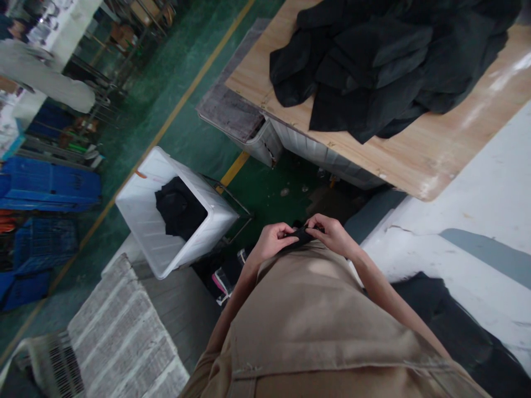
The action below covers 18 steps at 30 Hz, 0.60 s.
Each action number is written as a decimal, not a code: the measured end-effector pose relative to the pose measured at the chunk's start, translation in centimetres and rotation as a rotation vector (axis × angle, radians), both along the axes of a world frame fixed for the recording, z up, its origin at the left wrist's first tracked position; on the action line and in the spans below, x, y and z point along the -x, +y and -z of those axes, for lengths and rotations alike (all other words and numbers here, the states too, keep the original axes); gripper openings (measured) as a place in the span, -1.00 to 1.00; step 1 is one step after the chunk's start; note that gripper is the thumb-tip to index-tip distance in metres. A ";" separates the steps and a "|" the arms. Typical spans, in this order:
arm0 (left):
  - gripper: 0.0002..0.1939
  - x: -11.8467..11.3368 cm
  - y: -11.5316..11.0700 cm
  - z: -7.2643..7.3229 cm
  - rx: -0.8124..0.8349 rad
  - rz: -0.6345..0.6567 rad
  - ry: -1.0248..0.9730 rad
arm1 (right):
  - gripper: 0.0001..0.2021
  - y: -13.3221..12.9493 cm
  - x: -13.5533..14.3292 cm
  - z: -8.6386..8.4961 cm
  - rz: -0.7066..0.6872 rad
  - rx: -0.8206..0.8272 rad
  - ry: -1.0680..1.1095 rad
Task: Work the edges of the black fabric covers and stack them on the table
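Close in front of my brown apron [307,309], a small stretch of black fabric [302,236] is pinched between both hands. My left hand [274,239] holds its left end with thumb and fingers together. At the other end my right hand [329,232] grips it the same way. The rest of the fabric is hidden behind the apron. Beyond my hands, a heap of black cloth pieces [373,66] lies on a wooden tabletop [415,160].
A white bin [136,204] with black cloth inside stands to the left. Right of me, black cloth [456,331] lies by a white surface [489,193]. Blue crates [50,185] line the far left, where a person's sleeve [50,77] shows. A grey striped cover [124,331] is lower left.
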<state>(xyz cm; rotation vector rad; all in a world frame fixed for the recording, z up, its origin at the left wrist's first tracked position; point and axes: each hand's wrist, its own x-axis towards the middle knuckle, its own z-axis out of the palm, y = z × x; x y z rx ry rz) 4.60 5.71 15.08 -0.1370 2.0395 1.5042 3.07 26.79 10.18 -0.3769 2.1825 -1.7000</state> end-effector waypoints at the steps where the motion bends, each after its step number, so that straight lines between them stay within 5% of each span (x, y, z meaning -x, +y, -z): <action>1: -0.76 0.0 0.0 0.0 -0.004 -0.003 0.001 | -0.91 0.0 0.0 -0.1 0.004 0.001 0.001; 18: -0.78 0.3 0.1 0.4 0.086 0.097 0.015 | -0.74 -0.5 0.1 2.5 0.048 0.219 -0.278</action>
